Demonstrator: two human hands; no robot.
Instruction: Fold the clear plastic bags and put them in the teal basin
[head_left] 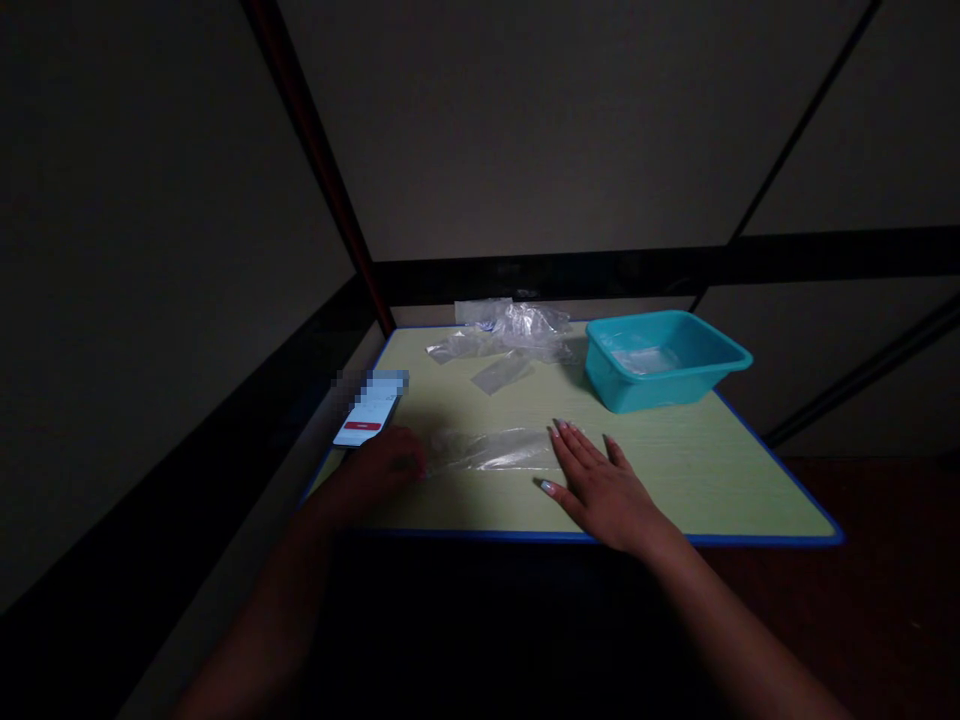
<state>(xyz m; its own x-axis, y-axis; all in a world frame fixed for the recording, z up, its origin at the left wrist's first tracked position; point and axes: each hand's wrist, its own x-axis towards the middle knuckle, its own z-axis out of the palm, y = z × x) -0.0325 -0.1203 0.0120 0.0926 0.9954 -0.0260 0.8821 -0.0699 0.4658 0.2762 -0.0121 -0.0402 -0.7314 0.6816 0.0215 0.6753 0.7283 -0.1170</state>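
Observation:
A clear plastic bag (514, 449) lies stretched flat across the near middle of the table. My right hand (600, 487) rests palm down on its right end, fingers extended and thumb spread. At the other end my left hand (388, 462) is closed, its curled fingers at the bag's left edge. Deep shadow covers that hand, so the exact grip is hard to see. Farther back is a loose pile of clear plastic bags (529, 322), with a single flat bag (502, 372) at its front.
A turquoise plastic basin (667, 375) stands at the right rear, with some clear plastic inside. By the left edge lies a phone (367, 412) with its screen lit. The pale green table (465, 505) has a blue rim and stands against the wall panels.

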